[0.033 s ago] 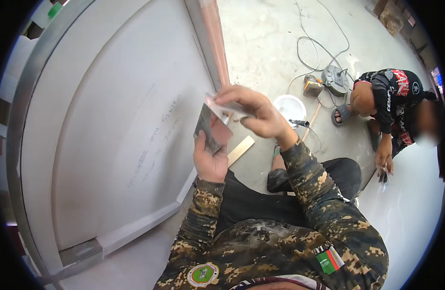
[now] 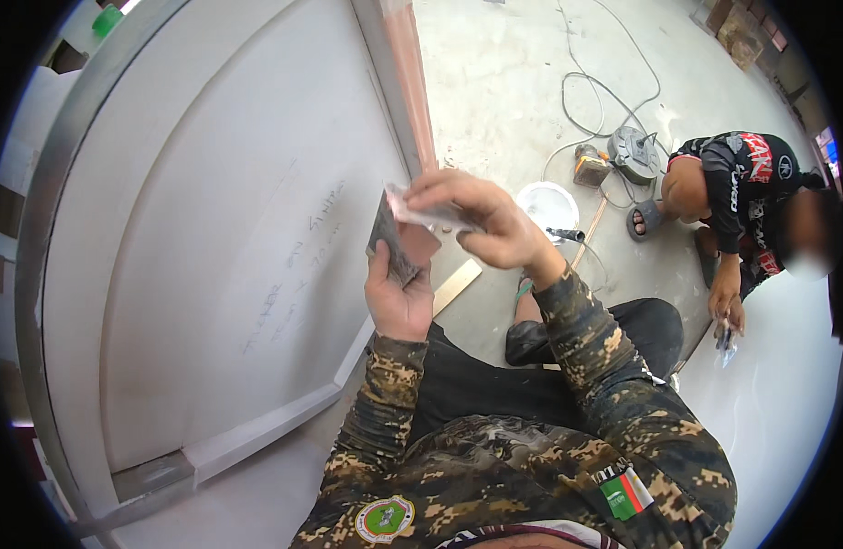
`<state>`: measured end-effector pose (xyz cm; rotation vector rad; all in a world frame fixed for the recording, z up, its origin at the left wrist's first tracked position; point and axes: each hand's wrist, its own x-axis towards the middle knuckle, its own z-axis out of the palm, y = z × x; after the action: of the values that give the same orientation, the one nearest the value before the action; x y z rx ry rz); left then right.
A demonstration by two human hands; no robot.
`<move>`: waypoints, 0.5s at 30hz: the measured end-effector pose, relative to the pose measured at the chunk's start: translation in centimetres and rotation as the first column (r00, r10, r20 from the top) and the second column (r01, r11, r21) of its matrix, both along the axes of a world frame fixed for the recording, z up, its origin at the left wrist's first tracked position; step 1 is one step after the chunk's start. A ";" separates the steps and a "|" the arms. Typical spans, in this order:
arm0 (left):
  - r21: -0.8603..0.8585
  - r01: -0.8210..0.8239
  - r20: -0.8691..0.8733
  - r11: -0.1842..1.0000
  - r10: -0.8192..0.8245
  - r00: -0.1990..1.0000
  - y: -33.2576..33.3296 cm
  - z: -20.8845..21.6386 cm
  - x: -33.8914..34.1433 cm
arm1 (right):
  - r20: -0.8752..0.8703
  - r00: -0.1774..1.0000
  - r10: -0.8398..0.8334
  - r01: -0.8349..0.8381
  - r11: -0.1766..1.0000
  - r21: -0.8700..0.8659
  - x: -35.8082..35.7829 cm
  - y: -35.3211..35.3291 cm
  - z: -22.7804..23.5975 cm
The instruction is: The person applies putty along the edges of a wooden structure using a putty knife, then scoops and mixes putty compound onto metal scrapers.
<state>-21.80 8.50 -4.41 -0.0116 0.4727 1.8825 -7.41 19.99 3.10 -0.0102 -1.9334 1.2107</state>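
Note:
In front of me, my left hand [image 2: 399, 300] grips a thin grey putty knife [image 2: 381, 231] from below. A reddish-brown patch [image 2: 418, 243] shows on its face; whether it is filler or part of the blade I cannot tell. Closed on a second flat scraper [image 2: 449, 218], my right hand [image 2: 494, 224] presses it against the upper part of the putty knife. A small pinkish lump [image 2: 396, 194] sits where the two blades meet. My right fingers partly cover the scraper, so its handle is hidden.
A large pale panel door [image 2: 229, 238] with pencil marks stands at my left. Beyond my hands lie a white bucket lid [image 2: 547, 203], a sander [image 2: 591, 166], a cable reel [image 2: 634, 153] and a wood strip [image 2: 458, 286]. A co-worker [image 2: 732, 183] crouches over a white panel [image 2: 778, 366] at right.
The scraper in my right hand has shifted slightly across the putty knife. My left hand keeps its hold. The co-worker's hands have moved a little.

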 end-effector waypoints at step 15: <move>0.270 -0.033 -0.408 0.962 0.145 0.901 -7.6 5.4 -2.8 | -0.062 0.838 -0.542 0.524 0.768 0.368 -1.0 0.6 -2.5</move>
<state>-24.63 0.87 1.02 0.5720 0.5230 2.0290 -8.45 20.62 0.63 -0.3738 -1.9828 0.4567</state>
